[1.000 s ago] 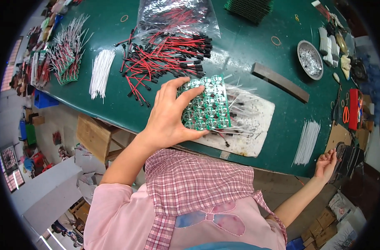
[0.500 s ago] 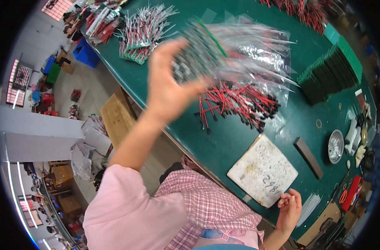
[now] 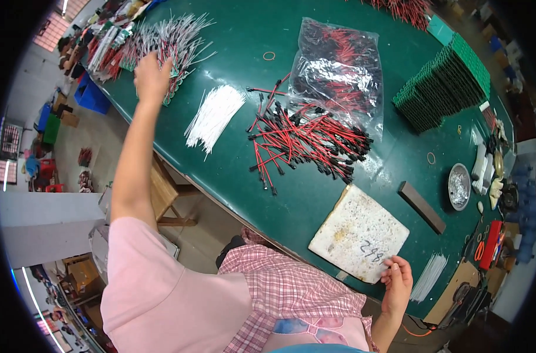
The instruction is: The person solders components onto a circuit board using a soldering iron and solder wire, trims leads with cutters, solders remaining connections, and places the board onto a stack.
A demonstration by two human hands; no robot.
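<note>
At the far left of the table, my left hand [image 3: 152,82] curls its fingers round the edge of a batch of wired circuit boards [image 3: 172,88] on a pile with red and pale wires. The fingertips are partly lost among the wires. My right hand [image 3: 399,285] rests by the lower right corner of a stained white slab [image 3: 356,232] with handwriting on it. Its fingers are loosely bent and apart, with nothing seen in them. Between the hands lie loose red and black cables with black connectors [image 3: 309,138] and a bundle of thin white strips [image 3: 216,117].
A clear plastic bag [image 3: 337,70] of red and black cables lies behind the loose ones. Stacked green boards [image 3: 441,88] stand at the right. Nearer are a dark bar [image 3: 422,207], a metal bowl [image 3: 459,187], more white strips [image 3: 429,277] and orange-handled scissors [image 3: 479,250].
My left hand has carried the wired circuit boards from above the cables leftward to the pile. The bag and white strips behind them now show. My right hand stays by the slab.
</note>
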